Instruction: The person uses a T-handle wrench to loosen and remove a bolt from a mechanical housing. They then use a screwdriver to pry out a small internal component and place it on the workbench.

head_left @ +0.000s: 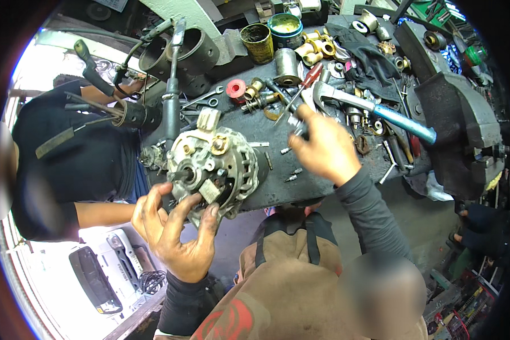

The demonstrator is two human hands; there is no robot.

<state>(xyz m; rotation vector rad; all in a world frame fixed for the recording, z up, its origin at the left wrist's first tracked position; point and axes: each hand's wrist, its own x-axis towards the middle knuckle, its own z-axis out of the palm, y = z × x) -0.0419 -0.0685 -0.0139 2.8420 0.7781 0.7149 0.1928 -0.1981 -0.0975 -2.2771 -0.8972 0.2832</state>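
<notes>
A car alternator (245, 161) stands on the dark bench, its open end and shaft turned toward me. My left hand (184, 238) is closed at its lower side, with thumb and fingers against the housing beside a pale rectangular part (211, 191). Over the bench to the right, my right hand (327, 146) is closed around a dark tool with a chrome end (296, 126); the fingers partly cover it, and its exact kind is unclear. Beyond that hand lie a red-handled screwdriver (311, 75) and a hammer (388, 113) with a blue handle.
A person in a dark shirt (79, 153) is at the left. Far back stand a yellow can (257, 43) and a green tub (285, 28). A large vise (459, 107) takes up the right end. Small sockets (291, 178) lie near the bench's front edge.
</notes>
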